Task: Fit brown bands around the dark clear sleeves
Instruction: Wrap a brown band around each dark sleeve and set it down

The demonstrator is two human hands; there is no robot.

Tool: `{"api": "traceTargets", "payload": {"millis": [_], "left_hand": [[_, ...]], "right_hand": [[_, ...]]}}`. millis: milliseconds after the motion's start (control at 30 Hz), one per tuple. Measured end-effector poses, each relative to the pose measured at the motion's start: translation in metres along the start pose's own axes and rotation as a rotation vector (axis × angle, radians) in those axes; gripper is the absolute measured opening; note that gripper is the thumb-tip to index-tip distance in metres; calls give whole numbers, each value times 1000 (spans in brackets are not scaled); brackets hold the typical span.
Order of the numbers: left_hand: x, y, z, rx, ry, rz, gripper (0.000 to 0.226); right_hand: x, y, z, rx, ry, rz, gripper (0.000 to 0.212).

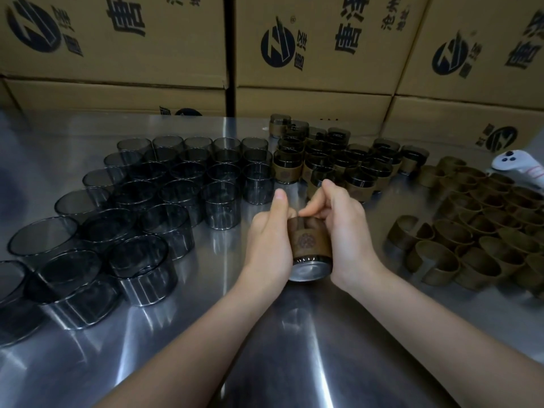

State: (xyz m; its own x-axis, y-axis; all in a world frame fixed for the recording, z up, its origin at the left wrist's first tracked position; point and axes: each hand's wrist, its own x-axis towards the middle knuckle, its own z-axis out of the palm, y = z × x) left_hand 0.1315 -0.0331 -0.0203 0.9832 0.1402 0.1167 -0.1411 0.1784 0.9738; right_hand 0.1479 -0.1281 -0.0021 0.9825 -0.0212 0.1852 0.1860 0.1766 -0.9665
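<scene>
Views: 1, head-worn, wide-angle.
Facing: forward and down across the tabletop [294, 348].
Nearness: close; left hand [268, 240] and right hand [344, 228] at mid-frame.
Far edge: stacked cartons [309, 92] behind the tabletop.

Sleeves [153, 184] left, bands [477, 219] right.

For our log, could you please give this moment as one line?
left hand and right hand: grip sleeve | brown band: around it | bare sleeves: left | loose bands: right
</scene>
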Motion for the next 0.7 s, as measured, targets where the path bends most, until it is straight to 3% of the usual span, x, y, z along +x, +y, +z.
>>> {"api": "traceTargets", "payload": {"millis": [100,467,700], "left_hand": [[1,-2,0,20,-5,16,66],[-4,5,0,50,-51,21,66],[-7,10,0,47,-105,49,82]], "right_hand": [[0,-1,0,-29,5,-39,59],[-2,-3,-2,-57,-27,-95,60],[-2,-2,-3,-62,-52,-134,60]]}}
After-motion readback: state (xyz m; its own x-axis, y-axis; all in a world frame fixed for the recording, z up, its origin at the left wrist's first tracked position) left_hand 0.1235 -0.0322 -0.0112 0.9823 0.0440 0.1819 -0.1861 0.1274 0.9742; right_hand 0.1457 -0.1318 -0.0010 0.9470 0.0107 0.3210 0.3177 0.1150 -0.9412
